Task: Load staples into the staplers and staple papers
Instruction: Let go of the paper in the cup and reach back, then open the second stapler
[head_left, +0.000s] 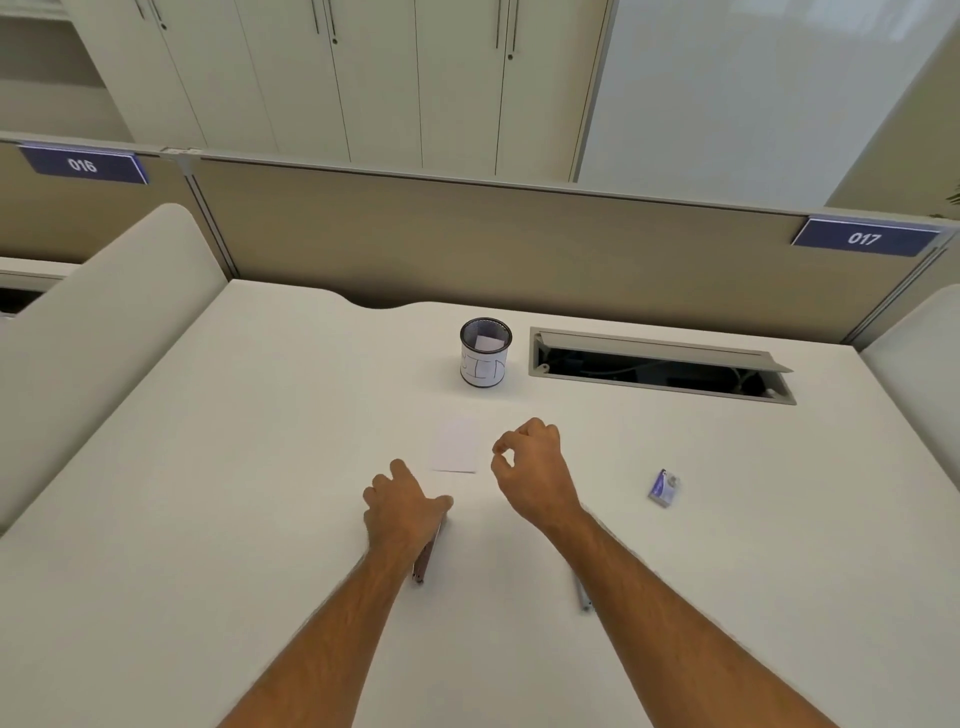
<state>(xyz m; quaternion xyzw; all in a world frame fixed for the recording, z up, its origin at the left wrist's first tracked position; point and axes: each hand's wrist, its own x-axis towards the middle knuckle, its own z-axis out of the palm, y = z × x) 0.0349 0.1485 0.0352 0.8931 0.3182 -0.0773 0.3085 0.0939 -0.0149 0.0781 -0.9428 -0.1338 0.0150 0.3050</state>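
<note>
My left hand (402, 506) lies over a pinkish stapler (426, 558) on the white desk and grips its front end; only the stapler's rear shows below the wrist. My right hand (532, 467) hovers just right of a small stack of white paper (457, 446), thumb and forefinger pinched together; whether a staple strip sits between them is too small to tell. A second, grey stapler (583, 597) is mostly hidden under my right forearm. A small blue staple box (665, 487) lies open to the right.
A mesh pen cup (485, 353) with a white paper label stands behind the paper. An open cable hatch (660, 371) is cut into the desk at the back right. Partition walls close the back and both sides.
</note>
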